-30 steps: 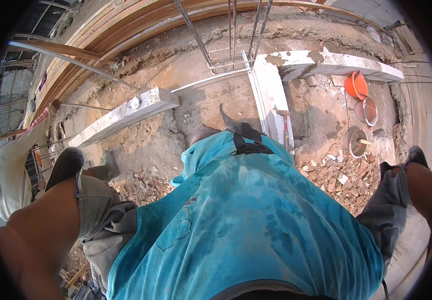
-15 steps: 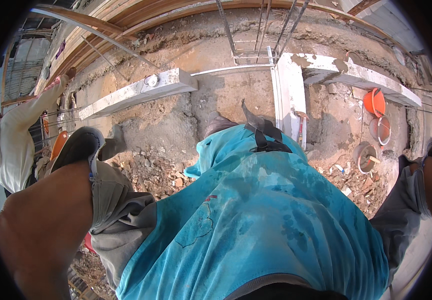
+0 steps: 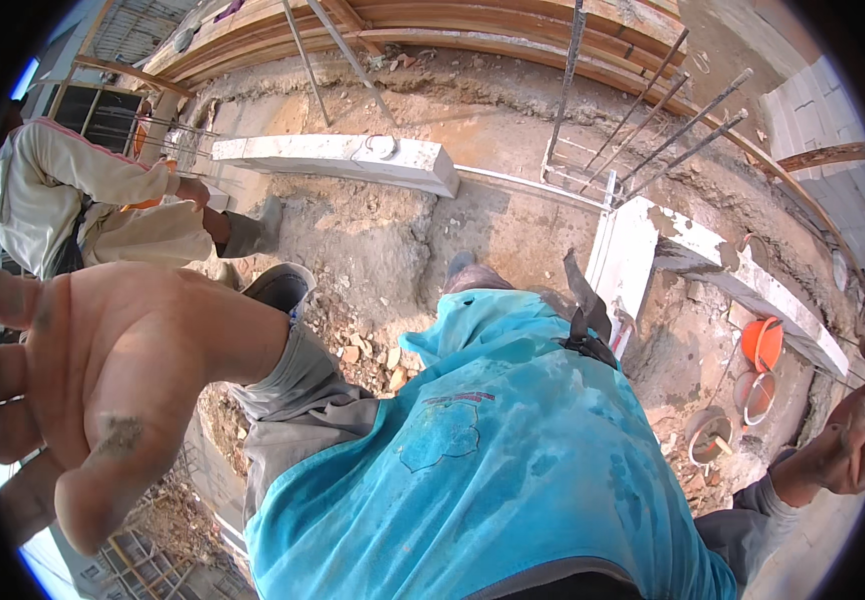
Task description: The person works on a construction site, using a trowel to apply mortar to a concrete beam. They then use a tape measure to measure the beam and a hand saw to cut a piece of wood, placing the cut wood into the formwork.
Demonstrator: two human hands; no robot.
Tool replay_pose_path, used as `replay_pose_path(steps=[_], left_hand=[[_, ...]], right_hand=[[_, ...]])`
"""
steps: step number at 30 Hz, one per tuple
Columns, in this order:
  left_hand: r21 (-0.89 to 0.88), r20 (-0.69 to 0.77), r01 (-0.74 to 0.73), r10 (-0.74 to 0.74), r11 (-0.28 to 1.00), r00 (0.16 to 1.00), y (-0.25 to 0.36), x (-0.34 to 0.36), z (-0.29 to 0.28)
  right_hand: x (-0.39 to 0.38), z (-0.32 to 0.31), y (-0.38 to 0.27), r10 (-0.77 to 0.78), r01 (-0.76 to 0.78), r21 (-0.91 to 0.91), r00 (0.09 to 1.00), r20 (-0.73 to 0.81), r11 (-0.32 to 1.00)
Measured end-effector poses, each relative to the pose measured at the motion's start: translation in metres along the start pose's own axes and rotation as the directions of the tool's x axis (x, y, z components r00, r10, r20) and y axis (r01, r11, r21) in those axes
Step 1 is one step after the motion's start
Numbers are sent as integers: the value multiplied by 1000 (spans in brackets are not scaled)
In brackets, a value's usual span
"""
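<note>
My left hand [image 3: 118, 365] is raised close at the left, palm showing and fingers spread, with a grey smudge near the thumb. Nothing is in it. At the right rim my right hand [image 3: 848, 450] is partly cut off and shadowed; its visible fingers look stretched out, and I see nothing held. Both hands are up in the air, apart from the work. Ahead on the ground lies a long white block wall section [image 3: 338, 160] with a small round white item [image 3: 381, 147] on top. An L-shaped white block wall [image 3: 625, 250], smeared with grey mortar, stands to the right.
An orange bucket [image 3: 761, 345] and mortar-stained pails [image 3: 710, 438] sit by the right wall. Steel rebars [image 3: 565, 90] stick up between the walls. Timber planks [image 3: 433, 40] run along the back. A person in a light top [image 3: 103, 165] crouches at left. Rubble [image 3: 393, 360] covers the ground.
My view has swung left. My left hand has come into sight with fingers spread, and my right hand shows at the rim. The co-worker's arm has come down from its outstretched reach.
</note>
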State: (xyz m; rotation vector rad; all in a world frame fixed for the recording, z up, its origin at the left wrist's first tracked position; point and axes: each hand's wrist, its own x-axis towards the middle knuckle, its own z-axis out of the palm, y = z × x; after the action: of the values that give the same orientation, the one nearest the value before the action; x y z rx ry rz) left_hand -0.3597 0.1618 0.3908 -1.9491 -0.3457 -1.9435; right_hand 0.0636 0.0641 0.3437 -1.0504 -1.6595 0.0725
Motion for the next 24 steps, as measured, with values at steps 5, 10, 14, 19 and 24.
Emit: replay_pose_path(steps=[5, 10, 14, 19, 24], left_hand=[[517, 306, 831, -951, 204, 43, -30, -258, -26], [918, 287, 386, -530, -84, -798, 80, -490, -169], [833, -27, 245, -478, -497, -878, 131, -514, -216], [771, 59, 481, -706, -417, -705, 60, -480, -175], [508, 214, 787, -834, -349, -508, 17, -461, -99]], right_hand=[[-177, 25, 118, 810, -535, -627, 505, 300, 566], [-352, 44, 117, 702, -599, -603, -94, 706, 527], [-392, 43, 105, 776, -713, -611, -149, 613, 346], [-390, 34, 126, 881, -770, -591, -81, 466, 241], [-377, 22, 158, 928, -811, -504, 118, 354, 296]])
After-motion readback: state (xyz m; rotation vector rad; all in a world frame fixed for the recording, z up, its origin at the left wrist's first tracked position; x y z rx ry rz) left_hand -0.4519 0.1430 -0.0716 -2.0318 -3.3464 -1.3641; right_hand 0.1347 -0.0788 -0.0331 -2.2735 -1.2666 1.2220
